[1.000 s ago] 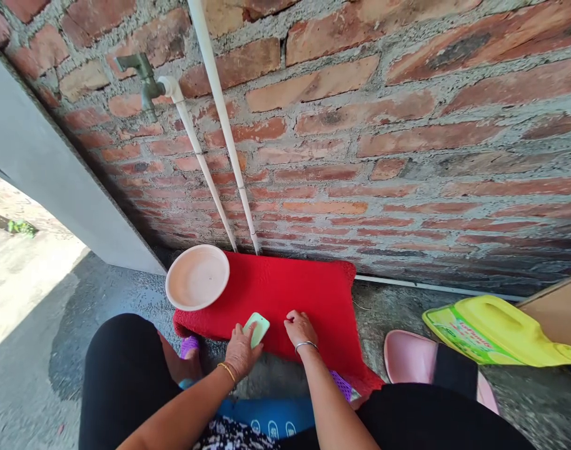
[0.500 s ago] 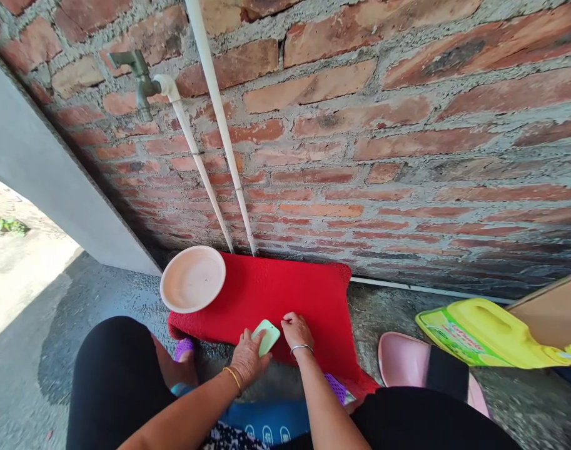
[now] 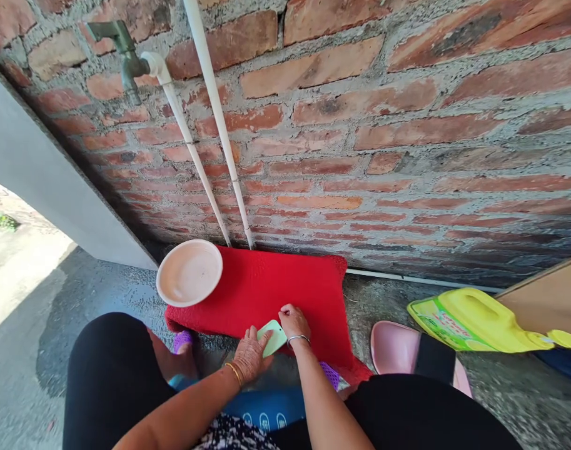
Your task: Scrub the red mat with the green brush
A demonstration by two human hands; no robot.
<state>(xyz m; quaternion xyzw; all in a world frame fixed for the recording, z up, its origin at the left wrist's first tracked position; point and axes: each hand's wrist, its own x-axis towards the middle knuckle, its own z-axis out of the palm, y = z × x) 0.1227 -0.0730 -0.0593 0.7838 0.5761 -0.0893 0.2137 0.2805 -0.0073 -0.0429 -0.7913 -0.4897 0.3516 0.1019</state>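
Observation:
My left hand (image 3: 250,354) is closed around the near left side of a pale green plate (image 3: 272,340). It is flat and phone-sized, with rounded corners and a small dark spot near its far end; I cannot tell its exact kind. Just right of its far end, my right hand (image 3: 295,321) is closed, its fingers curled over a red cloth (image 3: 261,284). Whatever it may pinch is hidden. The cloth lies spread over a low support in front of me. A pale pink basin (image 3: 190,275) rests on the cloth's left end.
A green tap (image 3: 126,59) and white pipes (image 3: 219,122) run along the brick wall (image 3: 383,134). On the floor at right are a pink dustpan-like item (image 3: 393,347) and a yellow detergent jug (image 3: 485,320) on its side. My knees flank the cloth's near side.
The view has shifted slightly, so the wall and floor things sit a little higher and further left. The pale green plate's far end is now closer to my right hand.

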